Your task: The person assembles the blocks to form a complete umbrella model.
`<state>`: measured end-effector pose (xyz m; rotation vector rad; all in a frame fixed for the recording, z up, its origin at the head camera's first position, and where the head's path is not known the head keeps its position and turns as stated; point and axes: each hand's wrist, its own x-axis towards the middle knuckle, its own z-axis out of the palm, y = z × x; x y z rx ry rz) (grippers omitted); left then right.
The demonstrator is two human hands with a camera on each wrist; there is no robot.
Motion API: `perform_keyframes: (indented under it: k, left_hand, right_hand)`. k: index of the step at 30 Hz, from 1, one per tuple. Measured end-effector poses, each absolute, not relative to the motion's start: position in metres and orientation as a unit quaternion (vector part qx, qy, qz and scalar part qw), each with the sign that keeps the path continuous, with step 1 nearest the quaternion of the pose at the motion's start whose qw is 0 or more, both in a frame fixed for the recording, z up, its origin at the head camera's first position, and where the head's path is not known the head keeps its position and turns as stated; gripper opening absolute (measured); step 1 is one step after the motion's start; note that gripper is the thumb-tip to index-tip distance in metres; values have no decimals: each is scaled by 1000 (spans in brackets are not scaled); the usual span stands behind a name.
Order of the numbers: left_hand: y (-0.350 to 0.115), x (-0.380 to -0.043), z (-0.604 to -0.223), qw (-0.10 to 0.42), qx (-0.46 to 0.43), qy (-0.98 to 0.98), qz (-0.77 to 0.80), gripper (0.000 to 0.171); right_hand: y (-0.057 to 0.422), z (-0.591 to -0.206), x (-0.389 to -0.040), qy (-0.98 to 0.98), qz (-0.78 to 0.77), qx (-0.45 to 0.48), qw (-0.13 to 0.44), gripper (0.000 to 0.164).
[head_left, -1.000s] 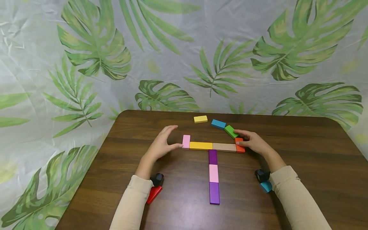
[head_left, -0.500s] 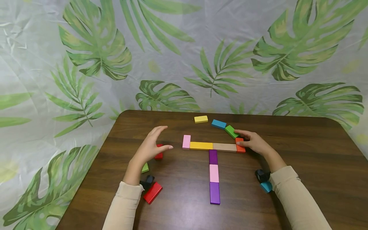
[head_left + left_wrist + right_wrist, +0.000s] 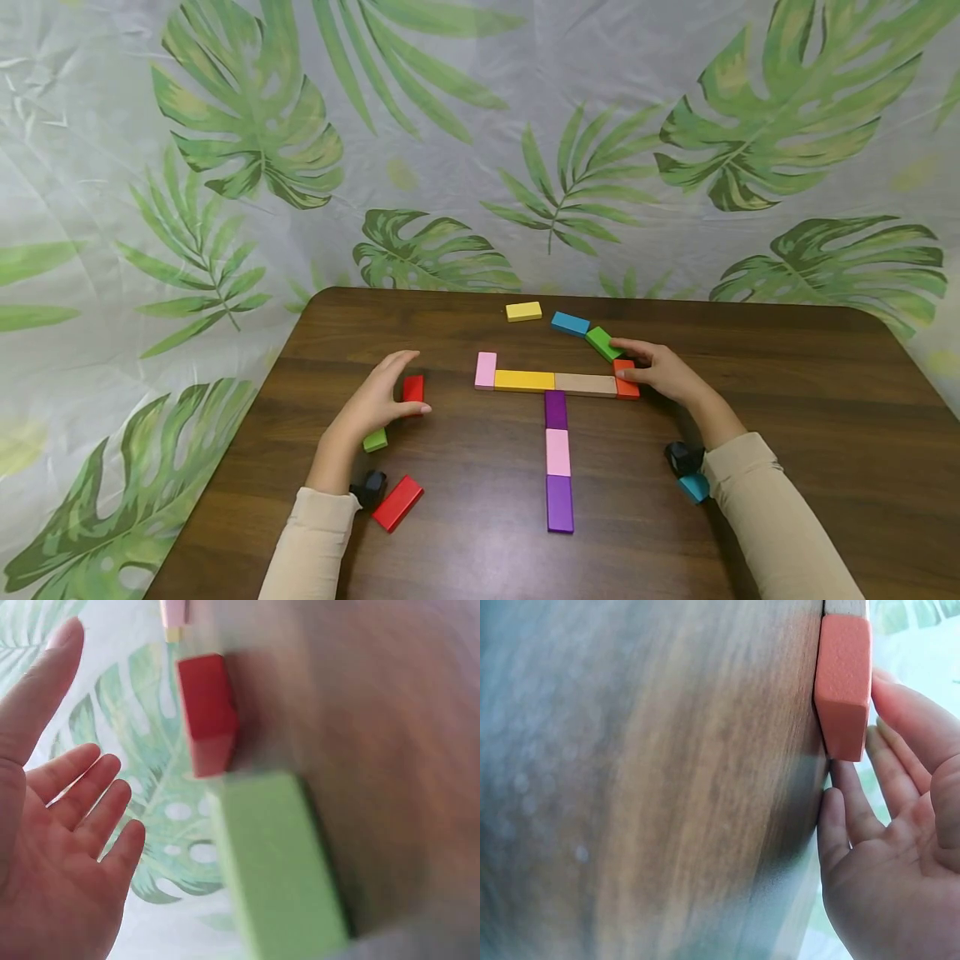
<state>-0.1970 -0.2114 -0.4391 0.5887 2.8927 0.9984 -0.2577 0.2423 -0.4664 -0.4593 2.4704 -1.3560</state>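
Observation:
My left hand (image 3: 372, 402) hovers at the table's left with thumb and fingers spread, nothing between them. Just beside it are a red block (image 3: 413, 388) and a lime green block (image 3: 277, 862). My right hand (image 3: 664, 372) lies at the right end of a row of blocks, its thumb resting on the orange block (image 3: 845, 664). Its extended fingers reach to the green block (image 3: 602, 342). Leftward from the orange block run a tan block (image 3: 585, 384), a yellow block (image 3: 524, 381) and an upright-set pink block (image 3: 486, 369).
From the row's middle, a dark purple block (image 3: 556, 410), a light pink block (image 3: 558, 452) and a purple block (image 3: 559, 503) line up toward me. Behind lie a blue block (image 3: 571, 324) and a pale yellow block (image 3: 523, 312). Another red block (image 3: 398, 503) lies near my left wrist, a turquoise block (image 3: 694, 488) by my right.
My left hand has drawn away from the pink block, moving left and toward me, uncovering the red and lime green blocks. The right hand stays at the orange block.

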Motion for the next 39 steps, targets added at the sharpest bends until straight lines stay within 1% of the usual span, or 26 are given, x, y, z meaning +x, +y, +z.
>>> perform_keyframes:
  k: [10,17,23,30,39]
  left_hand:
    - [-223,-198,-452,60,176,937,297,84]
    - [-224,-199,-456,85,159,942,282,73]
    - [-225,-200,-458,86,154,943,283,68]
    - [-226,-202,-454,85,141,943,288,69]
    - [-219,-206,-438,41,157,939,302,68]
  right_hand:
    - [242,-468,-258,857,-469,-160,139,59]
    - [241,-468,-257,860,-463,-166,134,58]
    - [242,-467,-257,861,-462,-163,135,58]
    - [242,-467,-257,862,-461,-162,135,58]
    - [242,-466,-257,859,-465,-162,138,58]
